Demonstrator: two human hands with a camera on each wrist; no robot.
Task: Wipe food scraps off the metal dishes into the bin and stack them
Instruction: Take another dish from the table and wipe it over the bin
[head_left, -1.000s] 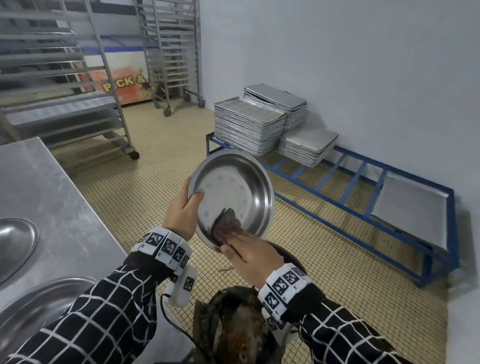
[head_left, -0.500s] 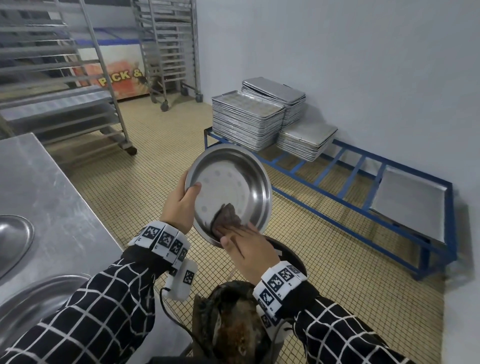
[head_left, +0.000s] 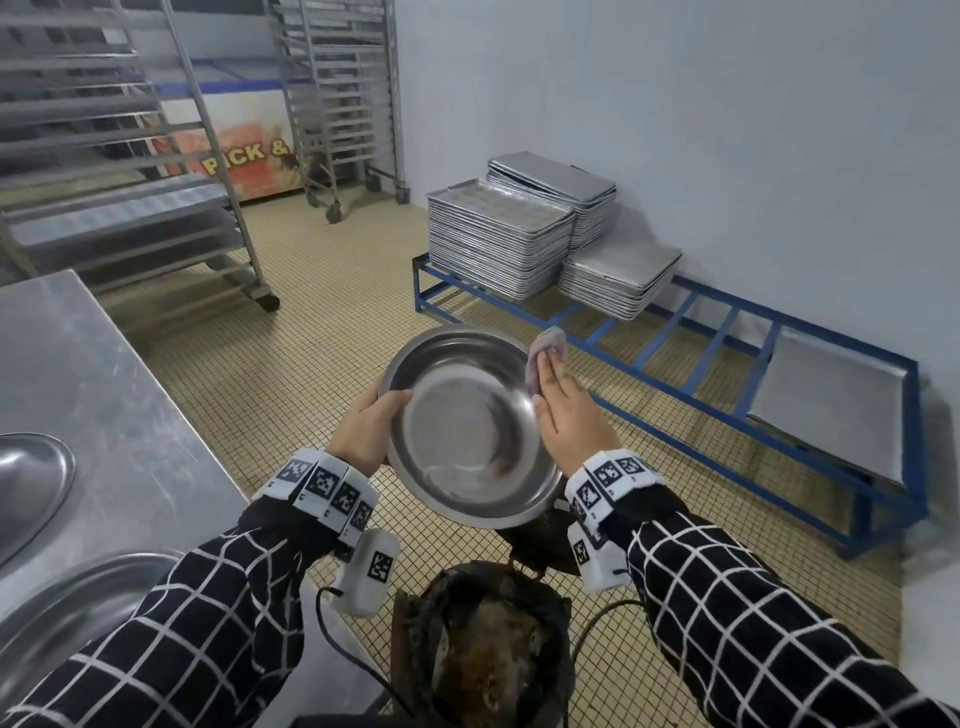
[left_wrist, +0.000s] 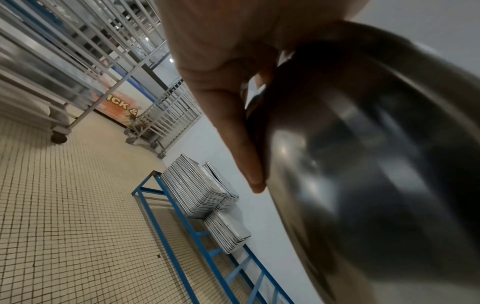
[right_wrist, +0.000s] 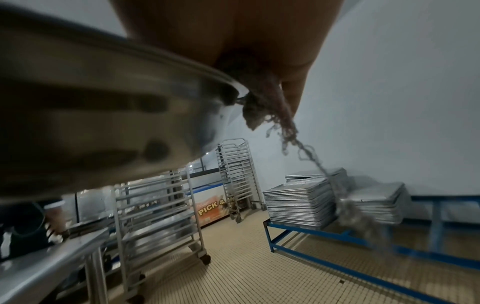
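Observation:
My left hand (head_left: 371, 423) grips the left rim of a round metal dish (head_left: 467, 431), thumb lying inside it. The dish is tilted toward me above the black-lined bin (head_left: 488, 649), which holds brown scraps. My right hand (head_left: 566, 410) lies with straight fingers on a grey cloth (head_left: 545, 353), pressing it against the dish's far right rim. The left wrist view shows the dish (left_wrist: 363, 164) close up with my fingers (left_wrist: 233, 127) on its edge. In the right wrist view the frayed cloth (right_wrist: 259, 107) hangs off the rim of the dish (right_wrist: 103, 113).
A steel table (head_left: 104, 374) at left carries two more metal dishes (head_left: 31, 488) (head_left: 78, 613). A low blue rack (head_left: 727, 332) with stacked baking trays (head_left: 498, 239) runs along the wall. Wheeled tray racks (head_left: 343, 98) stand behind on the tiled floor.
The dish has come lower and closer and turned its inside toward me. My right hand with the cloth has slid from the dish's lower inside up to its right rim.

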